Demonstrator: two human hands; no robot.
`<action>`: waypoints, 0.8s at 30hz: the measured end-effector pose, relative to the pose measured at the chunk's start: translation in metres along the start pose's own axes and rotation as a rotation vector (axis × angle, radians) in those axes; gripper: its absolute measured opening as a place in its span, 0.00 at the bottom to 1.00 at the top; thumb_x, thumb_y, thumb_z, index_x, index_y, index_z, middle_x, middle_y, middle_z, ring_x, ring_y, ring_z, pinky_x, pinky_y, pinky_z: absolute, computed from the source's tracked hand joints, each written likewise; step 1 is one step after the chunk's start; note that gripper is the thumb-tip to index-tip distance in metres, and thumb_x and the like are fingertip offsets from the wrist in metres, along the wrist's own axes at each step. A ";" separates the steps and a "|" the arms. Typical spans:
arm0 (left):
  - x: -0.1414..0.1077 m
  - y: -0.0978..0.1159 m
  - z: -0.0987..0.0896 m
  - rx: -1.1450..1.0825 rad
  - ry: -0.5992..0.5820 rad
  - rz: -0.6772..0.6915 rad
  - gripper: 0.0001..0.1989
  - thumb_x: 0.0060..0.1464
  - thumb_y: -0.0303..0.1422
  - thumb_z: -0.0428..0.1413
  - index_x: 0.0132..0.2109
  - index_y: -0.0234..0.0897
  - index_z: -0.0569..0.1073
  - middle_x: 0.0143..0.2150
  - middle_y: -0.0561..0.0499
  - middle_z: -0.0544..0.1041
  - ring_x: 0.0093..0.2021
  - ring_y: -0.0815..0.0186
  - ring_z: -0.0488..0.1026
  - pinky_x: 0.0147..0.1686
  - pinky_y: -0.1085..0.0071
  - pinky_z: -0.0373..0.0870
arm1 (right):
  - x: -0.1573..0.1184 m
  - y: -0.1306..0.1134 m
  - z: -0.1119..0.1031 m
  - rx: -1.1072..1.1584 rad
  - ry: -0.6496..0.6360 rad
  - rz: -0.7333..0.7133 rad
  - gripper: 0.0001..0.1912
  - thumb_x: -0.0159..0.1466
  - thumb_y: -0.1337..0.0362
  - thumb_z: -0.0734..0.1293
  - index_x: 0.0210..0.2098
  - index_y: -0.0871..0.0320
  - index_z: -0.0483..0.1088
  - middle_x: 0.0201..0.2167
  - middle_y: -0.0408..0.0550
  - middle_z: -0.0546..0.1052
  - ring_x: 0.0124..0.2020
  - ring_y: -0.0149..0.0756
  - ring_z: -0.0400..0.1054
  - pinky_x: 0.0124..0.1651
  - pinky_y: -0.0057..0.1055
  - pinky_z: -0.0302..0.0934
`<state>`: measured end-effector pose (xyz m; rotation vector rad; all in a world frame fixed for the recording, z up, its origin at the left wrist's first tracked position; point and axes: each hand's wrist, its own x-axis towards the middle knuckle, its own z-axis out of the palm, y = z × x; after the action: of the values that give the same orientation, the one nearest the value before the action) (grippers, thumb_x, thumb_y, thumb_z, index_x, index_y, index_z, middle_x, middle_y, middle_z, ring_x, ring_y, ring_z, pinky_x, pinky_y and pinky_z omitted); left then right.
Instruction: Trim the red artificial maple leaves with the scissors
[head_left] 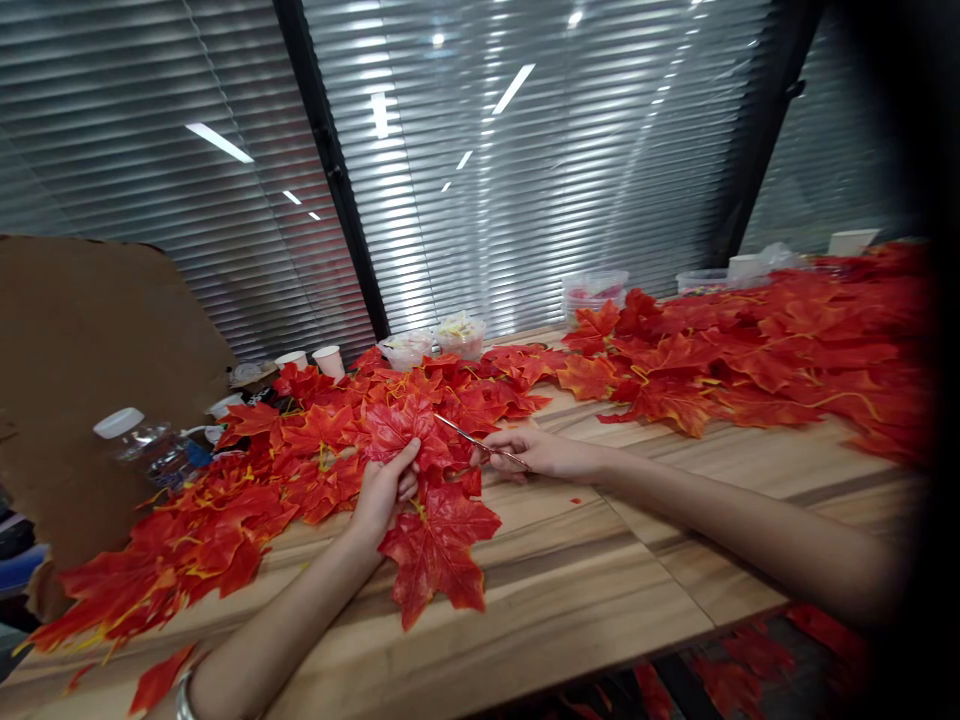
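Observation:
My left hand pinches a red artificial maple leaf between thumb and fingers, holding it up over the table. My right hand is closed round a thin, shiny metal tool, whose pointed tip reaches to the right edge of that leaf. From this side I cannot tell whether the tool is tweezers or scissors. Another red maple leaf with a yellow stem hangs or lies just below my left hand, over the wood. Behind both hands spreads a heap of similar leaves.
A larger leaf pile covers the back right of the wooden table. Plastic tubs, paper cups and a clear bottle stand along the back. Cardboard rises at left. More leaves lie below the front edge.

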<state>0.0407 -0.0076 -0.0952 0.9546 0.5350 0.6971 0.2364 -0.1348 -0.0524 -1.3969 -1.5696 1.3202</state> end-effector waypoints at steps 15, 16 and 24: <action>0.002 -0.002 -0.001 0.027 -0.014 0.008 0.19 0.41 0.38 0.62 0.21 0.33 0.61 0.14 0.59 0.59 0.12 0.80 0.49 0.12 0.79 0.41 | -0.002 -0.007 0.004 -0.039 0.054 0.033 0.23 0.60 0.48 0.60 0.44 0.62 0.66 0.21 0.39 0.58 0.22 0.25 0.49 0.24 0.23 0.44; 0.002 -0.002 -0.001 0.023 -0.015 0.009 0.19 0.41 0.38 0.63 0.21 0.33 0.60 0.14 0.60 0.59 0.12 0.80 0.48 0.12 0.79 0.41 | -0.001 -0.006 0.003 -0.040 0.049 0.032 0.24 0.60 0.48 0.60 0.45 0.62 0.65 0.21 0.39 0.58 0.21 0.25 0.49 0.24 0.23 0.44; 0.000 -0.001 0.000 0.032 0.003 0.001 0.19 0.39 0.39 0.63 0.21 0.33 0.61 0.15 0.59 0.60 0.12 0.81 0.49 0.12 0.80 0.42 | 0.000 -0.004 0.002 -0.019 0.019 0.010 0.23 0.60 0.50 0.61 0.44 0.62 0.65 0.21 0.39 0.57 0.21 0.24 0.48 0.24 0.23 0.43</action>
<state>0.0407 -0.0077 -0.0960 0.9843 0.5499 0.6930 0.2332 -0.1348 -0.0495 -1.4265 -1.5684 1.2979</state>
